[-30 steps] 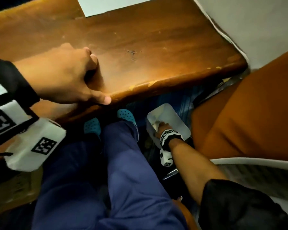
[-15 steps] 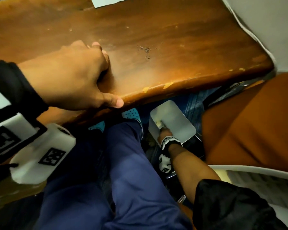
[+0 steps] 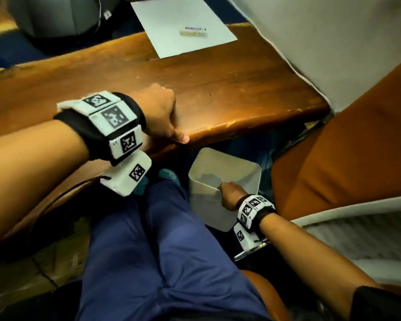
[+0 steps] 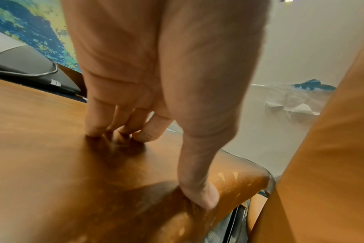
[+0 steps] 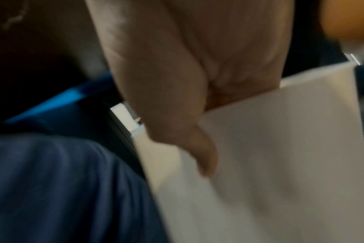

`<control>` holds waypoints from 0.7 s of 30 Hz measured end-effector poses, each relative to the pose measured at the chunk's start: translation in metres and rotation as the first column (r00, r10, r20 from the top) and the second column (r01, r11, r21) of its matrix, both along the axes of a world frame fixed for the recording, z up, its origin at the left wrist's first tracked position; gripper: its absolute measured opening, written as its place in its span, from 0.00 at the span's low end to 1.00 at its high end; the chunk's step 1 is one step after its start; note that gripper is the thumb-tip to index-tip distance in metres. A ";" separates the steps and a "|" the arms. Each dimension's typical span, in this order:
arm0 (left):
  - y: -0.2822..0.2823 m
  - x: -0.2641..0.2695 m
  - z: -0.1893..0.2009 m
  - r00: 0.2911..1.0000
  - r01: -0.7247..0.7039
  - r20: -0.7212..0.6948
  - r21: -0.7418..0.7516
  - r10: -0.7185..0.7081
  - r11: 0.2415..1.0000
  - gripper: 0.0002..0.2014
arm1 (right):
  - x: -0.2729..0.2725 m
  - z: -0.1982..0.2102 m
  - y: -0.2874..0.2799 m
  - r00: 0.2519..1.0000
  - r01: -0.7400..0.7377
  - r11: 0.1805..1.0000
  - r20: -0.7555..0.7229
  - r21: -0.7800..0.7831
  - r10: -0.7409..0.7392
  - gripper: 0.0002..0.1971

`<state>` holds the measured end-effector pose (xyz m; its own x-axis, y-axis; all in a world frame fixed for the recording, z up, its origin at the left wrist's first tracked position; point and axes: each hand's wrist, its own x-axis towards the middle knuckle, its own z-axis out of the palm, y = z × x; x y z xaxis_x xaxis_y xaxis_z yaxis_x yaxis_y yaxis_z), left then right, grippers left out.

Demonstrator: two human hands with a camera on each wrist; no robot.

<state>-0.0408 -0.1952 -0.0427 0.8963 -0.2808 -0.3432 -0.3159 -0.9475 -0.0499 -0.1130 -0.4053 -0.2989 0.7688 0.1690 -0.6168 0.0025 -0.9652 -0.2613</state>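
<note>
The white bin [image 3: 235,169] is found down below the table [image 3: 218,89], just under its near edge towards the right corner, squeezed in between the blue trouser leg [image 3: 171,251] and the orange seat [image 3: 345,158]. It's gripped at the rim of its near wall by the right hand [image 3: 229,195]. In the right wrist view the thumb is seen pressed flat on the outside of that wall while the fingers are tucked over the rim and hidden inside, so a proper pinch on the wall. Something dark is seen at the bottom of the bin, too blurry to be made out. Whether the bin is resting on the floor can't be told.

The left hand [image 3: 162,117] is parked on the table top by the near edge. Its fingers [image 4: 94,125] are curled under with the tips on the wood, the thumb is laid against the rounded edge, and nothing is held in it. Further back, at the far edge, a sheet of paper [image 3: 171,40] is laid partly hanging off the table, with an eraser [image 3: 193,31] on it. Teal shoes [image 3: 167,177] are spotted under the table, just left of the bin.
</note>
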 end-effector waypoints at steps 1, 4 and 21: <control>0.000 0.000 0.000 1.000 0.002 -0.002 0.005 -0.002 1.000 0.35 | 0.000 0.014 -0.003 0.999 -0.051 0.999 -0.003 0.007 0.051 0.19; 0.003 0.007 -0.002 0.999 0.025 -0.047 0.052 -0.022 0.998 0.50 | -0.005 0.056 -0.011 0.985 -0.172 0.985 -0.016 0.012 0.172 0.20; -0.021 0.038 -0.004 0.960 0.143 -0.233 -0.068 -0.155 0.987 0.65 | 0.008 0.185 -0.033 0.898 -0.440 0.897 -0.046 -0.041 0.438 0.14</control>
